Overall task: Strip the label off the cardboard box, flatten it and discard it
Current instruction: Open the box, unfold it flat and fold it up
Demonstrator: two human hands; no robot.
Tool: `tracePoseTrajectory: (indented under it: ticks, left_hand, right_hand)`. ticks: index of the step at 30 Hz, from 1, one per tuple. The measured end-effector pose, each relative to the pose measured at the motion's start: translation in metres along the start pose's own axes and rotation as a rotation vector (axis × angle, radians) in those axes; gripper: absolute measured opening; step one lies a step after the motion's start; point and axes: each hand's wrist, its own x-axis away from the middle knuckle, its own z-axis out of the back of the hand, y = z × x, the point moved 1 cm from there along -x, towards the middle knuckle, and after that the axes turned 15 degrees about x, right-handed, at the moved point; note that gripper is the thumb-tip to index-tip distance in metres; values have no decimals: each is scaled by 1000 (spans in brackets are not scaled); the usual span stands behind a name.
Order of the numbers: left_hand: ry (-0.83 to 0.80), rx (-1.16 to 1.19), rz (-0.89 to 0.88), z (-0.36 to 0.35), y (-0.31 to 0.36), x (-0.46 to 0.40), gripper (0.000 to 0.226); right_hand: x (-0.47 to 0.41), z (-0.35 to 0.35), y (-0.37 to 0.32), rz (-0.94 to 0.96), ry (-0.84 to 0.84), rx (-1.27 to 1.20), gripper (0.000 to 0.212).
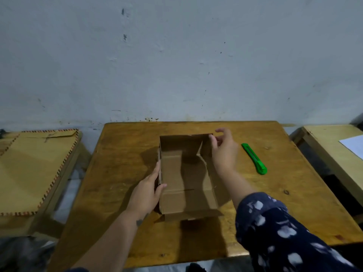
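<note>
A brown cardboard box (176, 173) stands open on the wooden table (121, 154), its inside facing me and its flaps spread. No label shows on the sides in view. My left hand (148, 190) grips the box's left wall, thumb hooked over the rim and fingers along the outside. My right hand (223, 150) is at the far right corner, its thumb and fingers pinching the top edge of the right wall. A flap sticks out toward me at the near end.
A green utility knife (254, 159) lies on the table right of the box. A tan mat with striped edging (37, 167) covers a stool at the left. Another wooden table with a white sheet (353, 148) stands at the right. A wall rises behind.
</note>
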Motion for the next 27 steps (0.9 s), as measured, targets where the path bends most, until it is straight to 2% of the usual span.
tracePoseTrajectory:
  ticks: [3, 7, 9, 14, 18, 20, 22, 24, 27]
  left_hand:
    - [20, 2, 7, -1, 0, 1, 75]
    - [19, 5, 34, -5, -2, 2, 76]
    - [55, 11, 42, -7, -1, 4, 75]
    - [82, 98, 103, -8, -4, 5, 73]
    - [84, 153, 165, -6, -11, 7, 73]
    - [83, 119, 174, -4, -12, 9, 72]
    - [90, 72, 191, -3, -9, 10, 69]
    - [131, -24, 178, -2, -9, 10, 66]
    - [220, -172, 95, 1, -10, 13, 58]
  right_hand:
    - [-24, -27, -12, -28, -65, 1, 10]
    - [-39, -60, -2, 83, -170, 115, 47]
    - [-52, -72, -1, 110, -187, 112, 55]
    - [-94, -94, -4, 134, -215, 211, 46]
    - [-104, -107, 6, 155, -377, 260, 46]
    - [-99, -105, 9, 233, -379, 375, 48]
    - [-85, -97, 9, 364, -294, 586, 49]
    - [-63, -86, 6, 467, -241, 684, 45]
    - [-16, -70, 8, 550, -324, 781, 43]
